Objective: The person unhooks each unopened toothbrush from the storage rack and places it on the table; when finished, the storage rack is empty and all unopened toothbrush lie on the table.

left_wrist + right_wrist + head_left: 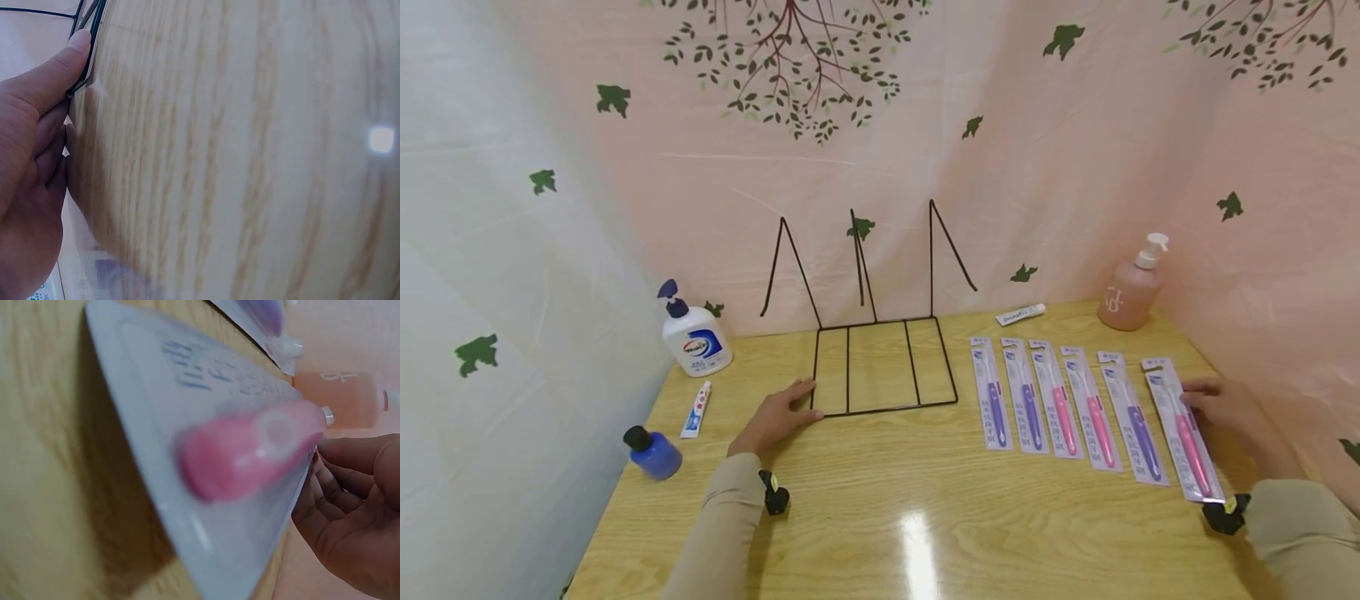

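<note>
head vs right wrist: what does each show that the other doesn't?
Head only: left hand touching the wire rack, five more toothbrush packs, two tubes, white pump bottle, blue bottle.
Right wrist only: close view of the fingers under the pack's lifted edge.
Both: right hand on the end pink toothbrush pack, pink pump bottle, table.

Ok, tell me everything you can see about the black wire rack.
The wire rack is thin black wire, probably metal. Its flat rectangular base lies on the wooden table, split by two cross wires into three bays, all empty. Three tall narrow wire loops rise from the back edge, leaning toward the pink curtain. The left hand rests flat beside it, fingertips touching the front left corner. The toothbrush packs lie apart to its right.
</note>
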{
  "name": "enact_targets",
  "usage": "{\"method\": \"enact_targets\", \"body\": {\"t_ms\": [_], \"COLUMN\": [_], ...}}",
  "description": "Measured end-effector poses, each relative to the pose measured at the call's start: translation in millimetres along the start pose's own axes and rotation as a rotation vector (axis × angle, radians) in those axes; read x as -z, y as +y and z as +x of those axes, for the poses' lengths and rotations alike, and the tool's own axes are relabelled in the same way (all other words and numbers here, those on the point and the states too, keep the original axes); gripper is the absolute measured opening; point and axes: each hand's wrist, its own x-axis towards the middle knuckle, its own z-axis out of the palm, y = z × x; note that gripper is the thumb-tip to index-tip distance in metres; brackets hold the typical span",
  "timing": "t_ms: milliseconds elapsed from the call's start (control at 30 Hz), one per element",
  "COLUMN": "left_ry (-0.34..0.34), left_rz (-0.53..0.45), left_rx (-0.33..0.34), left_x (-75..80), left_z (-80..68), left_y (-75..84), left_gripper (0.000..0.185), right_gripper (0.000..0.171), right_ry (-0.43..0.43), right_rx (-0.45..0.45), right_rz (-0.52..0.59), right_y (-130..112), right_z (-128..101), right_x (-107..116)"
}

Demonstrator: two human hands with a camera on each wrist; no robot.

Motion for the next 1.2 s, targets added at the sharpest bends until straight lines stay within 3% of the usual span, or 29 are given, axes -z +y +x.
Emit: {"method": "enact_targets", "body": {"t_ms": [133,367,467,600,733,1000,1200], "left_ry": [-0.002,-0.003,-0.005,-0.007,-0.009,-0.007,0.074], "left_rz": [0.001,-0.008,-0.003,-0.001,0.001,-0.007,0.033], "left_rx": [0.001,-0.007,-0.011,-0.006,-0.003,0.000,-0.027], "left_x": [-0.5,0.1,0.3,0.3,0.0,0.9,1.0], "left_z": [0.4,-0.1,-0.4,-1.0,-0.8,-1.5,2.0], "left_y": [0.5,0.7,0.3,0.3,0.0,-1.9,1.3], "left_gripper": [0.071,0.071,0.071,0.070,0.070,0.067,0.058], "right_gripper": [0.050,0.046,0.047,0.049,0.051,0.044,0.036], "right_ry": [-0.003,-0.065,-0.052,0.009,0.087,0.314,0.427], "right_rx": [-0.026,-0.053,-0.079,-0.081,-0.027,0.141,0.273], "right_rz": [-0.071,0.060,0.068,-0.019,-0.066,-0.034,-0.004], "right_y": [3.4,6.8,4.5,-5.8,-26.6,-88.2,-146.5], "right_z": [0.7,0.8,-0.9,-4.2,-6.8,-1.0,5.0], "right_x": [-1.1,-1.5,-1.5,-3.1,-5.5,-13.8,-27.0]}}
